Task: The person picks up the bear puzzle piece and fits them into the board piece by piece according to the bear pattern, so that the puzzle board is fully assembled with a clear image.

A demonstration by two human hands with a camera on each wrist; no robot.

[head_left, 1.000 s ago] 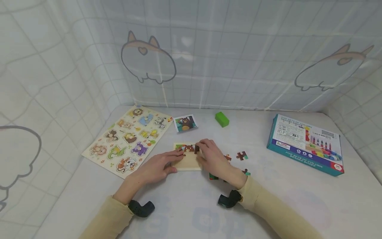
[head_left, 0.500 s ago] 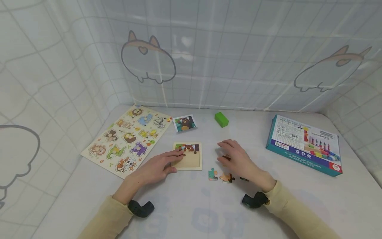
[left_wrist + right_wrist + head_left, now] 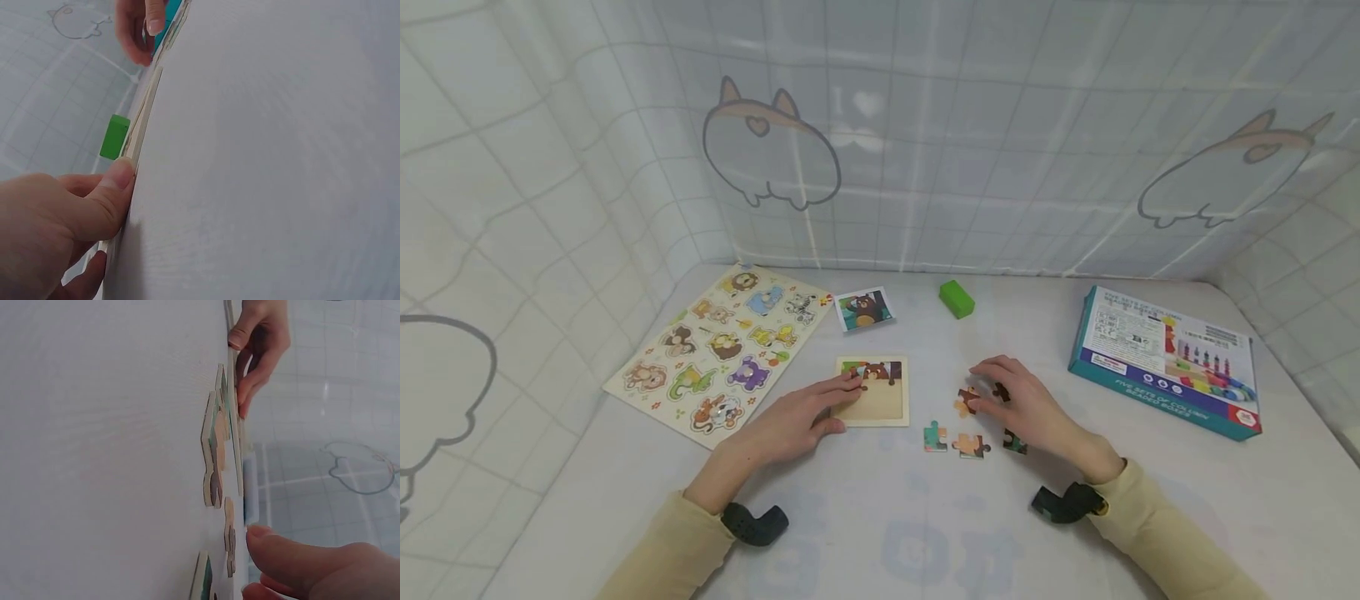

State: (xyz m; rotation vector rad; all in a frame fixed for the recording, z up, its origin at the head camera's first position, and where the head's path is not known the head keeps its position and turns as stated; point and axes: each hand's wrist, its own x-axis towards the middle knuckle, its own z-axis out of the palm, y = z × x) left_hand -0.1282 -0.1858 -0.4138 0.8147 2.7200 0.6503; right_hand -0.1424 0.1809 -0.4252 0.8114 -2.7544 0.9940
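Observation:
A small square wooden puzzle tray (image 3: pixel 880 407) sits mid-table, with bear-picture pieces along its far side and bare wood toward me. My left hand (image 3: pixel 808 410) holds its left side, fingers lying over the tray and thumb (image 3: pixel 115 178) at the near edge. To the right, my right hand (image 3: pixel 1026 407) hovers above loose jigsaw pieces, fingers bent a little and nothing between them. An orange-and-brown piece (image 3: pixel 966 402) lies by its thumb; a dark piece (image 3: pixel 1002 391) is partly hidden under the fingers. Nearer me are a teal piece (image 3: pixel 935 437), an orange piece (image 3: pixel 972 447) and a green-black piece (image 3: pixel 1015 442).
An animal peg board (image 3: pixel 718 354) lies at the left. Behind the tray are a bear picture card (image 3: pixel 865 310) and a green block (image 3: pixel 957 299). A teal-edged toy box (image 3: pixel 1165 360) lies at the right, with a sheeted wall behind everything.
My right hand has left the tray's far right corner and moved right, over the loose pieces, uncovering the tray's filled far row. The left hand has stayed in place.

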